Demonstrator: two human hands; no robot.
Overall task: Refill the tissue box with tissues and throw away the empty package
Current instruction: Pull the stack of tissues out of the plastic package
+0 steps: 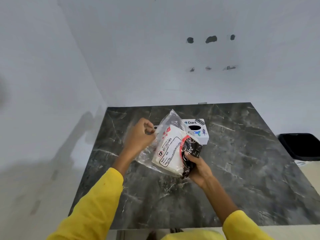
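Note:
A clear plastic tissue package (170,149) with white tissues inside, a printed label and a black-and-red end is held above the dark marble table (233,170). My left hand (141,135) pinches the package's upper left edge. My right hand (197,166) grips its black lower right end. Just behind the package stands a small white tissue box (200,134) with stickers and a dark oval opening on top; the package partly hides its left side.
A black bin (301,146) sits on the floor beyond the table's right edge. White walls close off the back and left. The table's surface stretches out around the package on the right and near side.

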